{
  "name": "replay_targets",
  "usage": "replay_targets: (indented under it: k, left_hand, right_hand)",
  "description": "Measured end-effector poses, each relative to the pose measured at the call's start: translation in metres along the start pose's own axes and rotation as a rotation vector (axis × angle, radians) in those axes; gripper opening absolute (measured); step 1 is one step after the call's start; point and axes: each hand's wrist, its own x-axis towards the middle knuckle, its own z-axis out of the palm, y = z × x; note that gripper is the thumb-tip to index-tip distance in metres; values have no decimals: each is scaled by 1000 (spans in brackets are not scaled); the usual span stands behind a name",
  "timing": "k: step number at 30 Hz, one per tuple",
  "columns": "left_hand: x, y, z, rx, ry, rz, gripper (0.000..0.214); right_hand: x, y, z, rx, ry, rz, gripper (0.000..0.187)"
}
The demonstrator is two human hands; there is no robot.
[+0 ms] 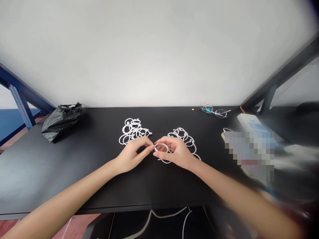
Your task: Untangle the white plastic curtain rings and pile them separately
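Observation:
Near the middle of the black table, my left hand [136,153] pinches one edge of a thin white ring [167,147] between thumb and forefinger. My right hand [178,153] is closed around the same ring's other side, its thumb below and fingers behind. Beyond my left hand lies a loose heap of similar white rings [129,129], several with small knob-like ends. A second group of white rings [188,140] lies behind and beside my right hand, which covers part of it.
On the black table [99,186], a black plastic bag [63,121] sits at the far left. Eyeglasses [213,112] rest at the back right. A phone-like item [245,152], partly blurred out, and a white-and-blue box [256,124] lie on the right. Pale cables [169,215] hang below the front edge.

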Motion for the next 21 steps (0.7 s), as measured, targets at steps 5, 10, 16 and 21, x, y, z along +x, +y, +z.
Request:
replay_targets:
  k: [5, 10, 16, 21]
  left_hand:
    - [0, -2, 0, 20, 48, 20, 19]
    - [0, -4, -1, 50, 143, 48, 15]
    - [0, -4, -1, 68, 149, 63, 16]
    - [-1, -4, 0, 126, 195, 137, 16]
  right_hand:
    - [2, 2, -1, -5, 21, -32, 45]
    - [1, 2, -2, -57, 20, -56, 47]
    - [1, 3, -3, -87, 42, -60, 45]
    - [2, 5, -3, -83, 30, -50, 48]
